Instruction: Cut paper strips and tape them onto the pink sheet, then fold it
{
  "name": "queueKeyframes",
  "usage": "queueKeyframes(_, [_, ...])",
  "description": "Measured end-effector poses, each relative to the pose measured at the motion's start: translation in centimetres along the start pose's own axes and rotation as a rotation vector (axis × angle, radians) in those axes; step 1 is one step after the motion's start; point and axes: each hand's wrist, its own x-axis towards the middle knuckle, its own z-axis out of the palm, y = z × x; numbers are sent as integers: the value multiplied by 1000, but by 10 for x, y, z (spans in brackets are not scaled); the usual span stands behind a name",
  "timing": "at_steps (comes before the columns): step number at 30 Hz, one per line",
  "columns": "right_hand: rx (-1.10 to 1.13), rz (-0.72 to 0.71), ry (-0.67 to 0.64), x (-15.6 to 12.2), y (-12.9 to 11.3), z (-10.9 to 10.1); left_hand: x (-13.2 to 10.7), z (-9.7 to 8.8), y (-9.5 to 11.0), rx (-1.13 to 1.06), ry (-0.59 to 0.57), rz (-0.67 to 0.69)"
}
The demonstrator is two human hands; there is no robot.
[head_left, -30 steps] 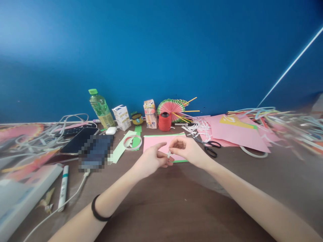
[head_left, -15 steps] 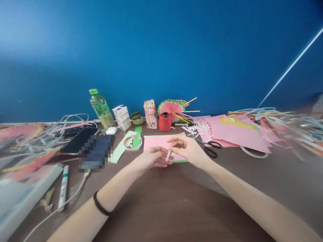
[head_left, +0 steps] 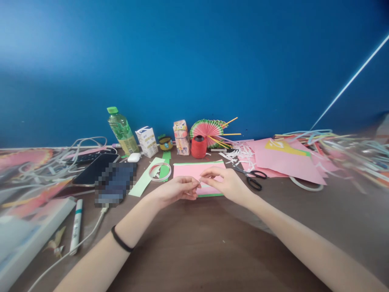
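Over a pink sheet with green edges [head_left: 185,169], my two hands meet almost fingertip to fingertip. My left hand [head_left: 178,190] has thumb and fingers pressed together in a pinch. Opposite it, my right hand [head_left: 226,183] is pinched too, its tips pointing left. Whatever is between the fingertips is too small or hidden to name. Left of the sheet, a roll of tape [head_left: 151,177] rests on strips of light green paper [head_left: 140,187]. Black-handled scissors [head_left: 257,180] lie to the right of my right hand.
Along the blue wall stand a green-capped bottle [head_left: 121,132], a white carton [head_left: 147,142], a decorated carton [head_left: 181,138], a red thread spool [head_left: 199,148] and a folded paper fan [head_left: 209,129]. Phones [head_left: 95,170] and cables lie left, with a marker [head_left: 76,227]. Pink sheets [head_left: 282,162] are piled right.
The short white strip seen at my right fingertips is no longer visible there. My left hand has shifted slightly left and its fingers have drawn together; my right fingertips moved slightly left.
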Motion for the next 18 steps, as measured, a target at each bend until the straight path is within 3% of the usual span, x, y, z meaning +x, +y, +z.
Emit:
queueKeyframes(7, [-230,61,-26,2,39,7,-2,-11,6,152,250,76])
queueKeyframes(12, [-333,7,-146,0,54,12,-3,-24,10,203,338,152])
queueKeyframes(18, [-236,33,-191,2,57,12,-3,-34,10,261,389,143])
